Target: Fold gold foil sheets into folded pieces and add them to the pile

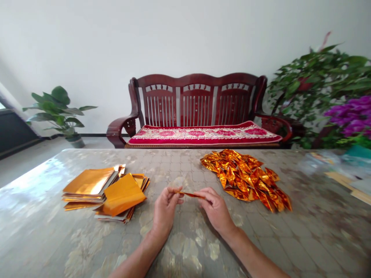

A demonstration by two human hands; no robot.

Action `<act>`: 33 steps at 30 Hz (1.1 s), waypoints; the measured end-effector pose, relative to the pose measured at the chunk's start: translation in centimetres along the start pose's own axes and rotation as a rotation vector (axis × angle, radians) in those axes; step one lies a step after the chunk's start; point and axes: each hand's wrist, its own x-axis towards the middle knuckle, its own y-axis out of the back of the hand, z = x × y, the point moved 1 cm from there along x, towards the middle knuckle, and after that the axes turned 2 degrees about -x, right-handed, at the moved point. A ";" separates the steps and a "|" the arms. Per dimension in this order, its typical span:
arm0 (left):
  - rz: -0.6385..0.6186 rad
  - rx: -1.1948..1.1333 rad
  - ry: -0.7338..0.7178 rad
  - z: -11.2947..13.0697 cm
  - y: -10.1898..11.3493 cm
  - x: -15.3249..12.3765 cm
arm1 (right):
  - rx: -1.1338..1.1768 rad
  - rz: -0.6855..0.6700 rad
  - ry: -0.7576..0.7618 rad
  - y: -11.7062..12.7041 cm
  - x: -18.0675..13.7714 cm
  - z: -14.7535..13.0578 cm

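left hand (pixel 165 210), right hand (pixel 216 210) pinch gold foil strip (pixel 189 194) | done: folded foil pieces (pixel 245 179) heaped | left: flat foil sheets (pixel 121 195) stacked

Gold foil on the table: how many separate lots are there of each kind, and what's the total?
Stacks of flat, square gold foil sheets: 2
Heap of folded, shiny gold foil pieces: 1
Narrow folded gold foil strip, held by the left hand and right hand: 1
Total: 4

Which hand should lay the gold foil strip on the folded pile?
Probably the right hand: it pinches one end of the gold foil strip and sits nearer the folded foil pile than the left hand.
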 end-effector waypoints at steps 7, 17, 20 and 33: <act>0.065 0.116 -0.057 0.6 0.5 -0.1 | 0.088 0.036 0.024 -0.1 -0.1 -0.3; -0.001 -0.036 -0.039 0.3 0.1 -0.4 | -0.113 0.179 0.115 0.3 -0.7 -0.6; -0.072 0.060 -0.130 0.1 0.6 -0.5 | -0.146 0.192 0.177 0.3 -0.9 -0.9; -0.314 0.398 -0.340 1.1 1.4 -0.9 | -0.111 -0.073 0.247 1.1 -0.6 -2.0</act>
